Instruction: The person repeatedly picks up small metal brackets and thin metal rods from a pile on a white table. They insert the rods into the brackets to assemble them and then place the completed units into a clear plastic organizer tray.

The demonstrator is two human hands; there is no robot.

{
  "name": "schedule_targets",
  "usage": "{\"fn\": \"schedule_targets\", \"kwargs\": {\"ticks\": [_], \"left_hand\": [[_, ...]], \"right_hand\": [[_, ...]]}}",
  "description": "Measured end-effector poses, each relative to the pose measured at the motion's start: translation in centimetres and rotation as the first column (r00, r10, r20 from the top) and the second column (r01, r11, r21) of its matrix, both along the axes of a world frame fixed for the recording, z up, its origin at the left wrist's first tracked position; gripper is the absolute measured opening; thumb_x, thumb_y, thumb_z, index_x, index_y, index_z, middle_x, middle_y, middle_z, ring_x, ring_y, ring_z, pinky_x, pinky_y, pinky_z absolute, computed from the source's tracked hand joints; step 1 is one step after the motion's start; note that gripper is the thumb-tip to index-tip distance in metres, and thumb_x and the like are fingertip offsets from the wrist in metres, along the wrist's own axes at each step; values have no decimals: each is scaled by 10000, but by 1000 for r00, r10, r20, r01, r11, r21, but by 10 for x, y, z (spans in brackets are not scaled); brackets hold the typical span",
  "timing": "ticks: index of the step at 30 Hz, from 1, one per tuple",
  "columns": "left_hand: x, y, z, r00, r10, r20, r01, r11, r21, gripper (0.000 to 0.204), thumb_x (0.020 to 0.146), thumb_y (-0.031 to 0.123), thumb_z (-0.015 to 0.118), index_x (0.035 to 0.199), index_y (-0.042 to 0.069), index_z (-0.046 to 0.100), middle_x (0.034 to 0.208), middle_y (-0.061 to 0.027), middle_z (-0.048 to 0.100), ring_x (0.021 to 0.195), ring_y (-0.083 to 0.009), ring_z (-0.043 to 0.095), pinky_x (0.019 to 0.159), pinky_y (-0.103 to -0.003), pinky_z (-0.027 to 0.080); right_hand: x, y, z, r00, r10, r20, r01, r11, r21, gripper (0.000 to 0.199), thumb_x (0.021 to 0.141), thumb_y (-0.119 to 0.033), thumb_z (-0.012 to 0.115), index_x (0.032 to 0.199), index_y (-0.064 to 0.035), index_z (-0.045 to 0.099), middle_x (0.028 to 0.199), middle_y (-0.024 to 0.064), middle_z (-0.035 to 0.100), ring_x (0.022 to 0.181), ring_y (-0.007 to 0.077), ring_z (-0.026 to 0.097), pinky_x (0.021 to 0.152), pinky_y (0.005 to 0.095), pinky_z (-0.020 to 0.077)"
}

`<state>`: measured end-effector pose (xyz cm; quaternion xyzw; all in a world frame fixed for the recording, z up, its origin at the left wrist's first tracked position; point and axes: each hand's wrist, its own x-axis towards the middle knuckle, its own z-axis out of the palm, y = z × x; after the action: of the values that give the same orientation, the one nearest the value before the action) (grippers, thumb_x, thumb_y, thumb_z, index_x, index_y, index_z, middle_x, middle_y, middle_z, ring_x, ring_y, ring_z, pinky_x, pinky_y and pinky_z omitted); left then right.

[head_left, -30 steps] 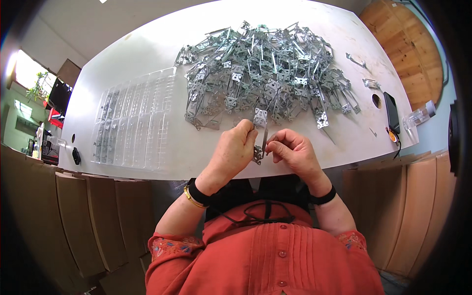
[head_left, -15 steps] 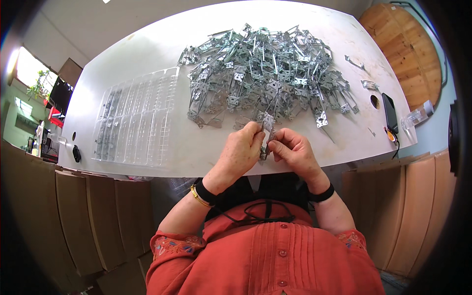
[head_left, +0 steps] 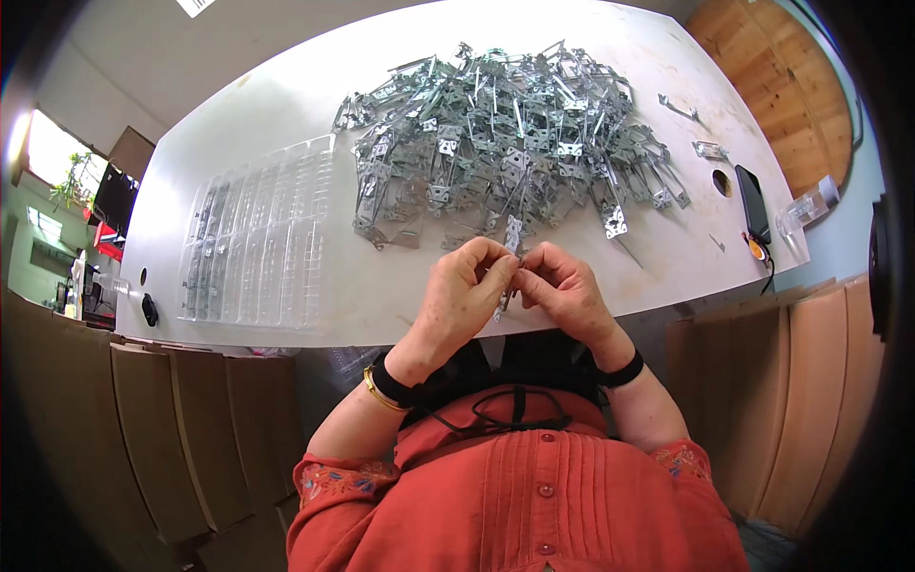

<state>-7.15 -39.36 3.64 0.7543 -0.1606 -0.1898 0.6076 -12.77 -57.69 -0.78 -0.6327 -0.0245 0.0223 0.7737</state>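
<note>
Close to the table's front edge, my left hand (head_left: 464,291) and my right hand (head_left: 564,291) meet around a thin metal bracket (head_left: 513,234). Its flat perforated end sticks up past my fingertips, and its lower end shows below them. Both hands pinch it with thumb and fingers; the middle part is hidden by them. Just beyond my hands lies a large tangled heap of similar silvery metal brackets (head_left: 505,133). Left of my hands rests a clear plastic tray (head_left: 276,229) with rows of slots; dark metal parts fill its leftmost rows.
On the white table's (head_left: 381,305) right side lie a loose bracket (head_left: 679,107), another small metal part (head_left: 710,150), a phone (head_left: 752,205) and a clear bottle (head_left: 808,207). A small black object (head_left: 150,309) sits at the left edge. Cardboard boxes (head_left: 152,419) stand below the table.
My right hand has shifted up and toward my left, so the fingertips now meet at the bracket. The bracket has turned slightly in my fingers. The view has shifted a little.
</note>
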Motion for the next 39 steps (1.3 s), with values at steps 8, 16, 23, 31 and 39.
{"fn": "schedule_targets", "kwargs": {"ticks": [8,16,23,31,39], "left_hand": [[3,-4,-11,991,15,136,-13,1000,-17,155,1064,150,659,1026,0,682,771,2,676,644,-46,598,513,-216,461],[17,15,10,968,208,141,-189,973,-135,154,1080,136,636,983,18,651,732,10,617,610,-54,579,514,-223,453],[63,35,-22,825,278,492,-387,912,134,132,1050,106,650,1066,-23,674,743,-33,664,626,-98,629,582,-278,512],[32,26,-5,758,150,635,-341,921,188,271,993,52,671,1254,-20,668,1143,-166,701,847,-212,708,696,-320,567],[5,5,13,862,-97,498,58,994,92,211,997,25,672,1205,-13,674,1089,-124,695,875,-211,701,719,-322,569]], "right_hand": [[0,0,1,1000,4,-10,-4,1000,-6,123,1050,-145,704,1034,-40,643,885,-2,677,761,61,636,668,228,522],[0,-1,-5,998,-66,3,66,997,50,113,1051,-139,700,1068,-44,641,925,-5,664,765,56,633,690,232,540],[0,0,-5,997,-80,3,80,994,76,100,1061,-121,678,1102,-36,644,958,20,690,788,70,651,714,232,551],[-1,-2,-6,997,-74,11,73,991,111,105,1056,-122,685,1102,-34,651,965,22,699,794,71,655,723,234,555],[-6,-6,-3,996,78,51,-81,995,62,131,1043,-128,710,1120,-27,676,979,15,696,842,76,642,749,249,547]]}}
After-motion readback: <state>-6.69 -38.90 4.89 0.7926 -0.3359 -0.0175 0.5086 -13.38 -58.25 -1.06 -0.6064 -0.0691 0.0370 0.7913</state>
